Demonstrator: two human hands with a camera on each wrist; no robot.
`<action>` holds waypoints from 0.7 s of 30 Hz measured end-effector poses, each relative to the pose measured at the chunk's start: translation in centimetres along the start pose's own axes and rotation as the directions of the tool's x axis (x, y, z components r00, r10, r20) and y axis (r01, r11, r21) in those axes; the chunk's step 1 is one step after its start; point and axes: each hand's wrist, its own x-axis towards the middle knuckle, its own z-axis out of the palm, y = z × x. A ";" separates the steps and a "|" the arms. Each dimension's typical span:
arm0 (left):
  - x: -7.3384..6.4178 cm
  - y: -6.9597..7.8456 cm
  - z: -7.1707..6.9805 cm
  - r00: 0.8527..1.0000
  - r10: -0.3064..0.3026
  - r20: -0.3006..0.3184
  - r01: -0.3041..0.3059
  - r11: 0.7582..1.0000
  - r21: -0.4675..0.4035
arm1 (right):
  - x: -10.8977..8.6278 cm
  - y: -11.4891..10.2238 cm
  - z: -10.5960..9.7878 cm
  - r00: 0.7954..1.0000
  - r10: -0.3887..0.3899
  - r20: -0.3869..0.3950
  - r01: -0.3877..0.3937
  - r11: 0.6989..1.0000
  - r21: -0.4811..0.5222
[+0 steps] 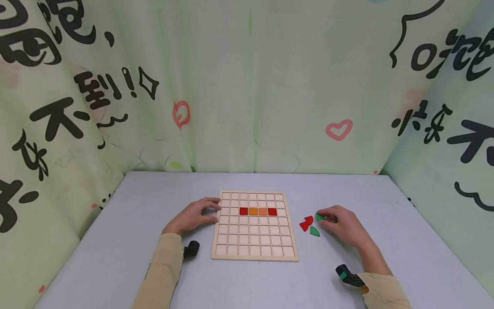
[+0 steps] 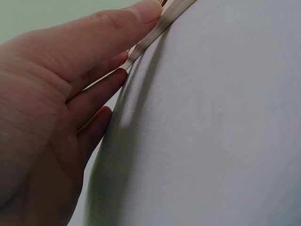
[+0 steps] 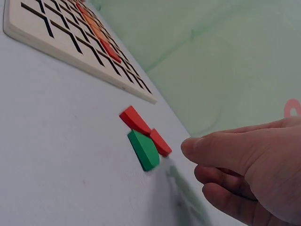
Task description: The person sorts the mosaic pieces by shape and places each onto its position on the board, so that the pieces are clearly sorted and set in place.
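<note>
My left hand (image 1: 195,216) rests against the left edge of the wooden grid board (image 1: 254,258), its fingers and thumb nearly straight, touching the rim; the left wrist view shows this hand (image 2: 61,84) close up. Four squares in one row, red at both ends and orange between, sit in the board's cells. My right hand (image 1: 344,225) is right of the board, pinching a green rounded piece (image 1: 319,217) between thumb and fingers. In the right wrist view that piece is hidden behind the thumb. Nearby lie a second green piece (image 3: 144,150) and two red pieces (image 3: 135,120).
The board and loose pieces lie on a white-covered table (image 1: 154,189). A patterned light-green curtain (image 1: 289,86) hangs behind and along the sides. A black wrist device (image 1: 191,249) sits at the left sleeve, another black device (image 1: 349,276) at the right.
</note>
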 end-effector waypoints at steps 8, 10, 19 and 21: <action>0.0 0.2 0.0 1.000 -0.002 -0.004 0.002 1.000 0.008 | 0.9 -4.8 1.1 1.000 0.010 0.012 -0.011 0.997 0.071; 0.1 0.2 0.0 1.000 -0.005 -0.006 0.005 1.000 0.009 | 1.2 -6.1 1.6 1.000 0.022 0.017 -0.024 0.995 0.098; 0.1 0.0 0.1 1.000 -0.020 -0.009 0.020 1.000 0.002 | 3.2 -10.2 3.7 0.999 0.023 0.028 -0.027 0.986 0.165; 0.1 0.0 0.2 1.000 -0.019 -0.010 0.019 1.000 0.006 | 3.6 -10.7 4.3 0.999 0.012 0.041 -0.019 0.984 0.176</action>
